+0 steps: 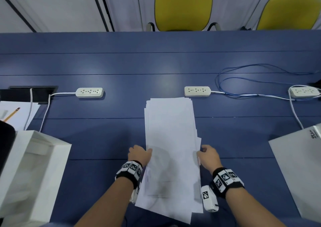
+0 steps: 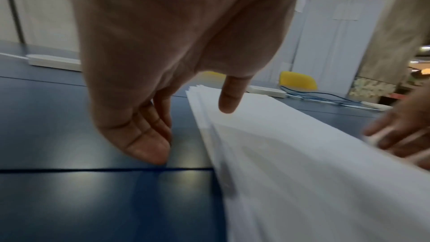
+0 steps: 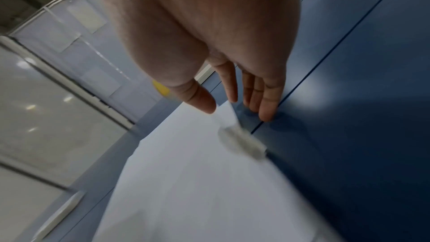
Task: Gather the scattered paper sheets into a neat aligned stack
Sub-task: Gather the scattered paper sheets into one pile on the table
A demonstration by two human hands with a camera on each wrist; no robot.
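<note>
On the blue counter [image 1: 104,140], mid-front, a loosely fanned paper stack [image 1: 171,140] is flanked: left hand [image 1: 139,154] released, fingers straight at its left edge; right hand [image 1: 209,155] released, fingertips at its right edge.

Right hand [image 3: 197,47], straight fingers [image 3: 267,102] beside paper stack [image 3: 197,172] edge.

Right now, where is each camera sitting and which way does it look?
Head: up high, looking down at the paper stack on the blue table; both forearms show.
Left wrist: looks along the left hand, fingers on the table beside the stack.
Right wrist: looks along the right hand at the stack's edge.
All three share the stack.
</note>
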